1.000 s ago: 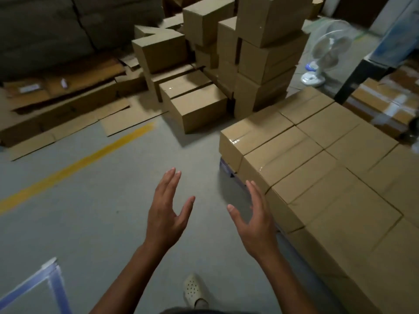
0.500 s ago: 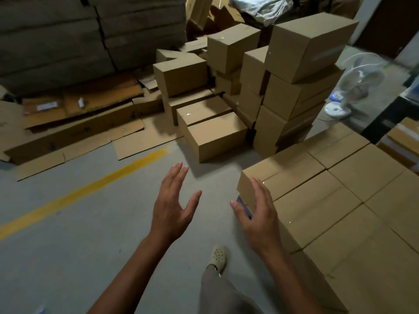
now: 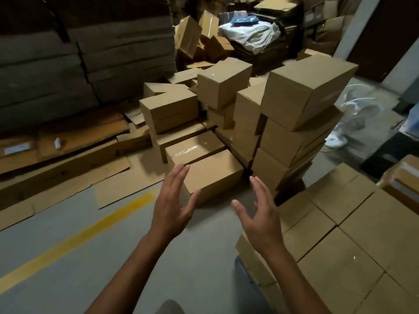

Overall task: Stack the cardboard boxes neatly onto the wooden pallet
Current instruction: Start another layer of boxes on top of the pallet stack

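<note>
Both arms reach forward over the grey floor (image 3: 56,264), and each grip is spread wide with straight fingers, palms turned toward each other, holding nothing. The left grip (image 3: 172,207) hovers in front of the nearest box (image 3: 215,175), a sealed carton lying flat on the floor; its fingertips overlap that box's near left corner in the view, though I cannot tell whether they touch it. The right grip (image 3: 260,219) hangs just right of the same box, apart from it, so the box sits ahead of and between the two. To the right, a layer of boxes (image 3: 358,225) lies packed edge to edge, hiding the pallet underneath. Beyond the nearest box a leaning tower of boxes (image 3: 292,141) rises, with more cartons jumbled behind. A yellow line (image 3: 74,243) crosses the floor on the left, beside flattened cardboard sheets (image 3: 68,152), and a white fan (image 3: 356,114) stands at far right
</note>
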Demonstrator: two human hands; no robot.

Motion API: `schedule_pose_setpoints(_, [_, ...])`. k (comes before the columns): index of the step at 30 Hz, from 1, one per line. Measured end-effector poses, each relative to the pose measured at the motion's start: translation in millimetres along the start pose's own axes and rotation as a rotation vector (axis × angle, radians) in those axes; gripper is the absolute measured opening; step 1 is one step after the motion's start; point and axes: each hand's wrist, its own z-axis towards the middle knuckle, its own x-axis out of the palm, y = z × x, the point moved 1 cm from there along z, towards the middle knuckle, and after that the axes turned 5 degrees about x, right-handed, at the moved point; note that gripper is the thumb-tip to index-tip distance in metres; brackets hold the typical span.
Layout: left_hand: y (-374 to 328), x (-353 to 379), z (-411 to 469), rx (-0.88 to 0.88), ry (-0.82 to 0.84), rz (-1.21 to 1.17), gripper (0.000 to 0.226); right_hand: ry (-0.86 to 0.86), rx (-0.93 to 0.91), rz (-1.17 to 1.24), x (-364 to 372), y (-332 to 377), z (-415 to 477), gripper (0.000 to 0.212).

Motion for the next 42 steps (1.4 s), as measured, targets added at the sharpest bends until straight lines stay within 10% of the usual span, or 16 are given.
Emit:
schedule_pose_setpoints(31, [60,240,607,0.319,0.329,-0.34,0.058,-0.621,0.259,-0.13,-42,-37,509,0.069])
schedule_pose_setpoints(42, [14,438,760,-0.009,0.476,-0.574,0.056,-0.831,0.609,0.091,-158,-158,647,0.067])
